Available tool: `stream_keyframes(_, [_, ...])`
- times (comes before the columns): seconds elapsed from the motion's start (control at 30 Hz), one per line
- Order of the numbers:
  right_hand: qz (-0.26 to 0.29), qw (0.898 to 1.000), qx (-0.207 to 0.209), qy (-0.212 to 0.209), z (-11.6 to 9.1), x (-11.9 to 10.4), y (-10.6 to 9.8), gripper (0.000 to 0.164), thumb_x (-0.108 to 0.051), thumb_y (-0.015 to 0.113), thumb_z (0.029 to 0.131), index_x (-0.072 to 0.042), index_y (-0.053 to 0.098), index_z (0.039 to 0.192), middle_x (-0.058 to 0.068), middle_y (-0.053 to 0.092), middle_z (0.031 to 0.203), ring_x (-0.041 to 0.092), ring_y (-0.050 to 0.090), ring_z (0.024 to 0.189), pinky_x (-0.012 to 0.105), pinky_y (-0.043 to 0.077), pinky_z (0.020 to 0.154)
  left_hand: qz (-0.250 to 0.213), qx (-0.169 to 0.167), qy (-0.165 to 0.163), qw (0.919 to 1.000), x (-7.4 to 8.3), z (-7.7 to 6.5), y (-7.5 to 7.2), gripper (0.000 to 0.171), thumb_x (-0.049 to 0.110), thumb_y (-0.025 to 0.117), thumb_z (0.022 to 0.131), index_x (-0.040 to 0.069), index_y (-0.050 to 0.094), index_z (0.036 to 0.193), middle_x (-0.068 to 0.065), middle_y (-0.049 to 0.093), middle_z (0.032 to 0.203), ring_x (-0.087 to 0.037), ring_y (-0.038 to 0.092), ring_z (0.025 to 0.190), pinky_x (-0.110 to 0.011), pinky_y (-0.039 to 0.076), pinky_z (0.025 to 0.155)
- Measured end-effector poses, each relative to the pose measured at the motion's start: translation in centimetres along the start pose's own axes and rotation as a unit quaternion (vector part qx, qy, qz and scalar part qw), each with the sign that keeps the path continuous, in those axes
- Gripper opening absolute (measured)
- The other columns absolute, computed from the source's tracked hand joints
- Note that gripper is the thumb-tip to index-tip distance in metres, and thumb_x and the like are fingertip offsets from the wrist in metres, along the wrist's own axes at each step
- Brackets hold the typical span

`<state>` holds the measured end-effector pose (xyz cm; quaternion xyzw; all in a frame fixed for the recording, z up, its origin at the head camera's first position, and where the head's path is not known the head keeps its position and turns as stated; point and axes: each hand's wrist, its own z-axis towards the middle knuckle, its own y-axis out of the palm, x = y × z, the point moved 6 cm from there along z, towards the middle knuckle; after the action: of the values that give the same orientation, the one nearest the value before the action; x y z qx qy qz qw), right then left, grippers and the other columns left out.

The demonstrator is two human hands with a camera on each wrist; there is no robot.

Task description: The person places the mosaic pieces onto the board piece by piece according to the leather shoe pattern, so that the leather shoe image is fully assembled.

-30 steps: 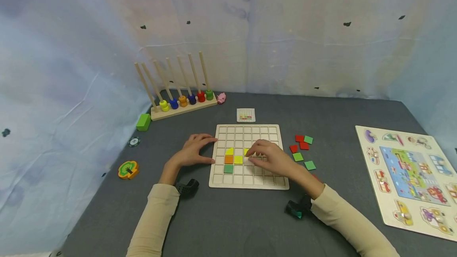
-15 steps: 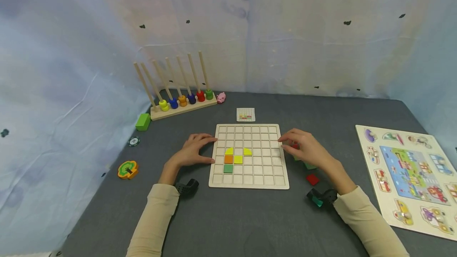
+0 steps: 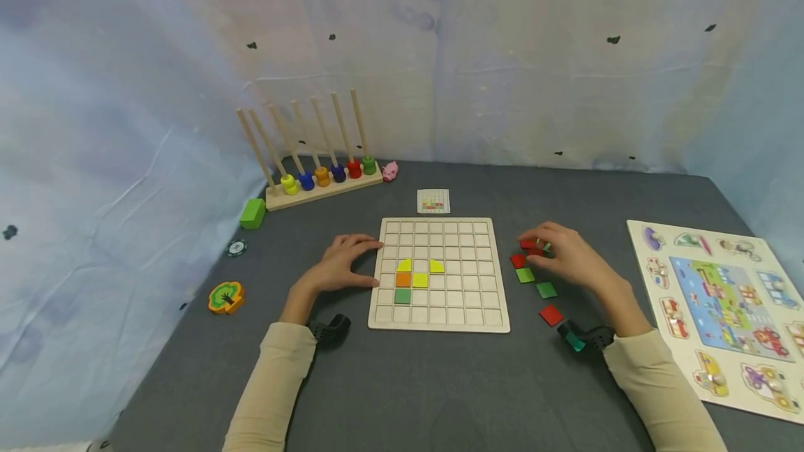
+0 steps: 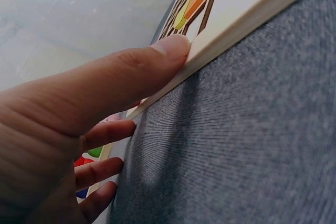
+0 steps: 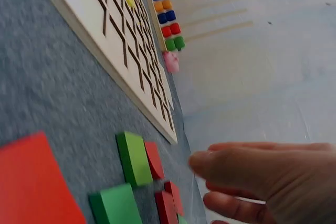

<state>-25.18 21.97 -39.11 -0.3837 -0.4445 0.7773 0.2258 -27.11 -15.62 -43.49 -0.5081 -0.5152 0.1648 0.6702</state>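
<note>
My left hand (image 3: 339, 264) rests at the left edge of a wooden grid board (image 3: 465, 317). In the left wrist view its thumb (image 4: 173, 48) touches the board's rim and the other fingers are spread below. Yellow tiles (image 3: 419, 280), an orange tile (image 3: 403, 280) and a green tile (image 3: 403, 296) lie in the grid. Right of the board, my right hand (image 3: 568, 257) is over loose red and green tiles, partly covering some. Nothing shows between its thumb and fingers. Closer to me are a light green tile (image 3: 525, 275), a darker green tile (image 3: 546, 290) and a red tile (image 3: 551, 315).
A small pattern card (image 3: 433, 201) lies behind the board. At the back left stand a peg stacker (image 3: 326, 191) with coloured beads and a pink pig (image 3: 390, 171). A green block (image 3: 252, 214), chip (image 3: 236, 248) and tree piece (image 3: 226, 297) sit left. A picture puzzle (image 3: 659, 340) lies right.
My right hand has left a yellow tile in the grid and moved right, off the board, to the loose tiles. My left hand has stayed at the board's left edge.
</note>
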Motion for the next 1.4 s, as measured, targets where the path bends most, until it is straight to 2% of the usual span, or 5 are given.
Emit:
stream_keyframes(0.4, [-0.006, 0.995, -0.075, 0.072, -0.8, 2.0, 0.5, 0.035, -0.007, 0.073, 0.079, 0.0, 0.063, 0.112, 0.016, 0.057, 0.1, 0.025, 0.056, 0.081, 0.038, 0.045, 0.067, 0.0, -0.003, -0.001, 1.0, 0.1, 0.0, 0.0, 0.073, 0.042, 0.075, 0.076, 0.02, 0.045, 0.139, -0.007, 0.037, 0.142, -0.034, 0.024, 0.13, -0.06, 0.02, 0.101])
stream_keyframes(0.7, [-0.007, 0.994, -0.072, 0.087, -0.8, 2.8, 0.7, 0.027, -0.011, 0.074, 0.079, 0.001, 0.063, 0.101, 0.007, 0.06, 0.083, 0.019, 0.055, 0.073, 0.037, 0.044, 0.066, 0.001, -0.002, -0.002, 1.0, 0.0, 0.0, 0.0, 0.073, 0.044, 0.074, 0.076, 0.021, 0.045, 0.139, -0.007, 0.038, 0.142, -0.034, 0.025, 0.129, -0.06, 0.021, 0.101])
stream_keyframes(1.1, [0.009, 0.988, -0.078, 0.129, -0.8, 3.1, 0.5, 0.022, -0.014, 0.074, 0.077, 0.0, 0.067, 0.092, 0.001, 0.062, 0.075, 0.011, 0.054, 0.066, 0.03, 0.044, 0.06, 0.002, 0.001, 0.001, 1.0, -0.1, 0.1, 0.1, 0.073, 0.045, 0.074, 0.076, 0.022, 0.045, 0.139, -0.006, 0.038, 0.141, -0.034, 0.024, 0.129, -0.059, 0.02, 0.102])
stream_keyframes(1.23, [0.016, 0.991, -0.063, 0.117, -0.5, 2.2, 0.2, 0.021, -0.013, 0.074, 0.077, -0.002, 0.069, 0.094, 0.0, 0.061, 0.077, 0.011, 0.054, 0.067, 0.03, 0.044, 0.06, 0.003, 0.002, 0.003, 1.0, -0.2, 0.1, 0.1, 0.074, 0.045, 0.074, 0.076, 0.022, 0.045, 0.139, -0.006, 0.038, 0.142, -0.034, 0.025, 0.129, -0.059, 0.02, 0.101])
stream_keyframes(1.4, [0.057, 0.996, -0.057, 0.046, 0.3, -0.4, 0.7, 0.023, -0.011, 0.075, 0.077, -0.006, 0.069, 0.098, 0.0, 0.062, 0.086, 0.014, 0.056, 0.072, 0.03, 0.047, 0.063, 0.006, 0.002, 0.005, 1.0, -0.1, 0.0, 0.0, 0.074, 0.045, 0.074, 0.076, 0.021, 0.045, 0.139, -0.006, 0.038, 0.141, -0.034, 0.025, 0.129, -0.059, 0.021, 0.101])
